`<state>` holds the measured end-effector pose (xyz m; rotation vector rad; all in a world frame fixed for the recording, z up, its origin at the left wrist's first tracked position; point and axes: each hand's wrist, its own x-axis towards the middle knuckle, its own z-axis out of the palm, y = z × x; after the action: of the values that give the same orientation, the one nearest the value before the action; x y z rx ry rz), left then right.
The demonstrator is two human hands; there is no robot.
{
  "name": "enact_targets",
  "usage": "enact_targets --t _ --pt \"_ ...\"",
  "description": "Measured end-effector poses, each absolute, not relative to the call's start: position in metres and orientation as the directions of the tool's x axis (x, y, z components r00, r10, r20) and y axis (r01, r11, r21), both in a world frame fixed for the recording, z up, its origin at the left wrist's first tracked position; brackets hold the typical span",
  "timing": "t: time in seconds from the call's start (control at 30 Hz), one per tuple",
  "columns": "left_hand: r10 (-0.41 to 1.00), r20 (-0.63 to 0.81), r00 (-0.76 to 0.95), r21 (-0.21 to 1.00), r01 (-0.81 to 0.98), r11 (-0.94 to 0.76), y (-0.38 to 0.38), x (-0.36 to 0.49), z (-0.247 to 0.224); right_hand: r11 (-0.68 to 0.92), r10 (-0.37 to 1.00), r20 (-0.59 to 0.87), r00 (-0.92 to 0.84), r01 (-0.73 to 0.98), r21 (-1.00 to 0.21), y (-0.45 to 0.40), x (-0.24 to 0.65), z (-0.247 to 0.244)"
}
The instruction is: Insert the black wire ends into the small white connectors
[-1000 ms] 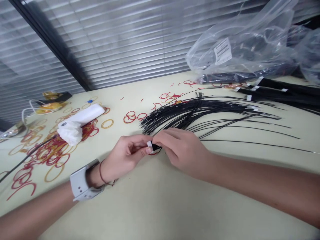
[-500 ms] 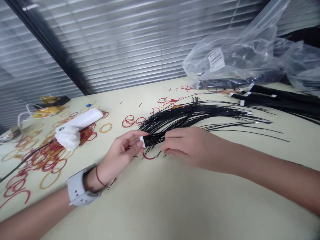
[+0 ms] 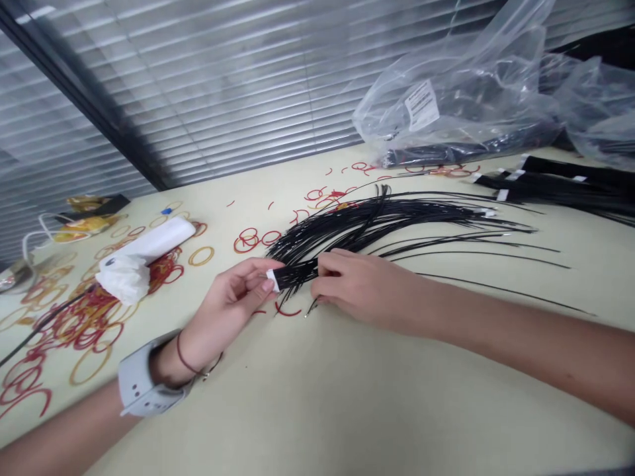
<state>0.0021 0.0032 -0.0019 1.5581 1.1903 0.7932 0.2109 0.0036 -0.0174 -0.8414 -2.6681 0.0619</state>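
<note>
My left hand [image 3: 235,297], with a grey watch band on its wrist, pinches a white connector [image 3: 272,279] between thumb and fingers. Black wires [image 3: 296,274] run from that connector toward my right hand [image 3: 357,285]. The fingers of my right hand are closed at the wires, near a loose wire end below them; exactly what they pinch is hidden. Behind both hands a large bundle of loose black wires [image 3: 411,215] fans out to the right across the pale table [image 3: 317,403].
Red and yellow rubber bands [image 3: 94,324] lie scattered at the left beside a white device [image 3: 166,239] and crumpled tissue [image 3: 124,277]. More bands lie behind the wires. Clear plastic bags [image 3: 461,99] and wire bundles with white connectors [image 3: 570,192] occupy the back right.
The view has shifted slightly, so most things appear further left. Around the connector my left grip is unchanged. My right hand has shifted slightly at the wires, and another long wire shows beside its forearm.
</note>
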Motion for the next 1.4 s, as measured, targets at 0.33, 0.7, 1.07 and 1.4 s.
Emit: enact_targets --t 0.33,0.7,1.07,1.4 --pt "0.937 -0.073 0.342 0.947 0.319 -0.043 0.003 0.001 -0.003 0.817 0.539 0.309 -0.784 0.575 0.035 -0.003 0.208 -0.018" --pt "0.937 -0.071 0.343 0.948 0.315 -0.043 0.001 0.002 -0.003 0.691 0.71 0.392 -0.584 0.686 -0.228 -0.007 0.201 -0.016" --pt "0.919 -0.068 0.387 0.961 0.275 -0.045 -0.003 -0.001 -0.001 0.662 0.68 0.492 -0.544 0.744 -0.091 -0.009 0.195 -0.029" --pt "0.908 -0.08 0.411 0.953 0.297 -0.05 -0.002 0.001 -0.001 0.656 0.653 0.514 -0.556 0.755 -0.018 -0.011 0.194 -0.031"
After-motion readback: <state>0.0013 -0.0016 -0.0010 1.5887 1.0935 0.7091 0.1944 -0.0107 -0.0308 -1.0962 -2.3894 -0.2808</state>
